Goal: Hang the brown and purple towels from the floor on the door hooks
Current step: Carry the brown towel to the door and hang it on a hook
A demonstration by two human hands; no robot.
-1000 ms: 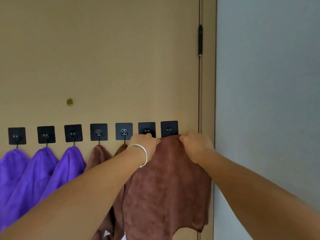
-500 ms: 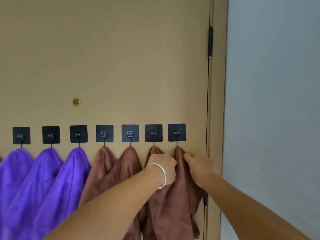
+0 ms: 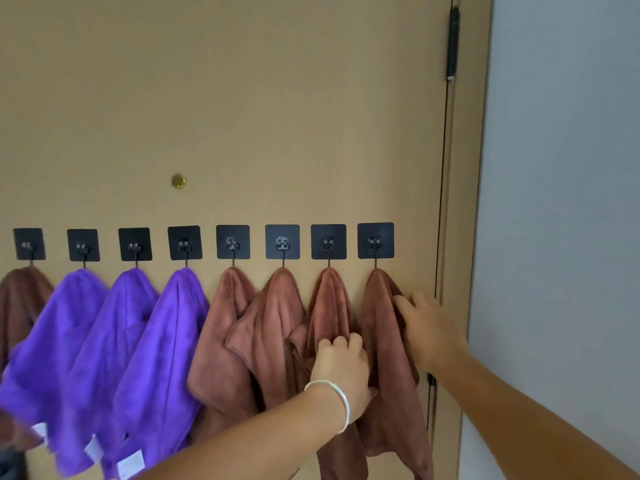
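Eight black hooks (image 3: 282, 241) are lining our door (image 3: 242, 98), holding five brown towels (image 3: 277, 323) and three purple towels (image 3: 152, 341) (white tags (image 3: 131, 463) unreadable). Our left hand (image 3: 343, 368) is curling against the seventh towel; our right hand (image 3: 427, 327) is touching the eighth with straight fingers.

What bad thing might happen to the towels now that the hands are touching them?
1. The left hand grips a fold of the second brown towel from the right; a downward tug might pull it off its hook.
2. The right hand touches the edge of the rightmost brown towel, which hangs from one point; a nudge might slide it off.
3. The hooks look stuck on, so hard pulling might peel one off the door.
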